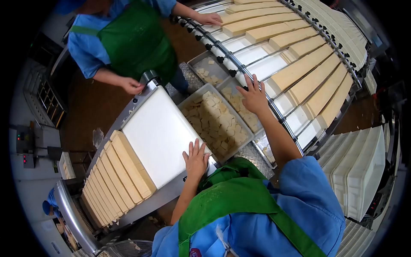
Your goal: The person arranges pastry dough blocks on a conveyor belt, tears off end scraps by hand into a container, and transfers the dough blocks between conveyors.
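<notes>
My left hand [196,159] lies with its fingers spread at the near corner of a white conveyor belt [158,132]. Nothing is in it. Long pale-yellow slabs [128,160] lie in a row across the far-left part of that belt. On the other side, my right hand [255,97] is at the metal side rail [274,109] of a second conveyor, fingers apart and holding nothing. Whether its fingertips press on the rail is unclear. More slabs [302,75] lie there between thin metal rods.
Between the conveyors stand a grey bin [242,143] of pale square pieces and smaller bins. A co-worker in a green apron [132,38] stands opposite, one hand [208,19] near a slab, the other [132,85] by the left conveyor's end. Stacked white trays [357,171] are at right.
</notes>
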The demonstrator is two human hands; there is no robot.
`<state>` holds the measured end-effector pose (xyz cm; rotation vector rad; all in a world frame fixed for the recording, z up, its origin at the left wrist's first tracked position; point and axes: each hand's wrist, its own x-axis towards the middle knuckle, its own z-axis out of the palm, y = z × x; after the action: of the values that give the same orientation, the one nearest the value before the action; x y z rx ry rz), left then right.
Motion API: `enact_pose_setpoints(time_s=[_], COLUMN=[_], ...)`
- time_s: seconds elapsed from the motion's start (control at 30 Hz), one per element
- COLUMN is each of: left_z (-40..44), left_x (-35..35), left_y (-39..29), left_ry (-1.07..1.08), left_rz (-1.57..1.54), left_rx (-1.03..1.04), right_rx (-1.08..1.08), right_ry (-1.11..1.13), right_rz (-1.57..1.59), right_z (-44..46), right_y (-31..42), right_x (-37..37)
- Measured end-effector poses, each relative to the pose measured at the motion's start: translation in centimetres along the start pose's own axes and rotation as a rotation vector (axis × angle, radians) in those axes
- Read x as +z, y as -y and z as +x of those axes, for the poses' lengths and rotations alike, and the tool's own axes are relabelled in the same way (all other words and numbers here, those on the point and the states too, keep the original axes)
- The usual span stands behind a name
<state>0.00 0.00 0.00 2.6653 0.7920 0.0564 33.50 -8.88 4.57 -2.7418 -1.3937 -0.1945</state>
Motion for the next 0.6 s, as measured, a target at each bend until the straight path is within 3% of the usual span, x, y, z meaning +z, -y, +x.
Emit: enact_pose_setpoints(time_s=[0.37, 0.6], left_z=[-0.1, -0.4], left_x=[-0.3, -0.2], left_y=[-0.2, -0.1], left_ry=[0.001, -0.004], left_rz=[0.023, 0.036], left_rx=[0.01, 0.007], right_rx=[-0.026, 0.005], right_ry=[-0.148, -0.041], right_rz=[-0.039, 0.072], right_z=[0.0, -0.3], right_y=[0.0, 0.6], right_x=[0.8, -0.9])
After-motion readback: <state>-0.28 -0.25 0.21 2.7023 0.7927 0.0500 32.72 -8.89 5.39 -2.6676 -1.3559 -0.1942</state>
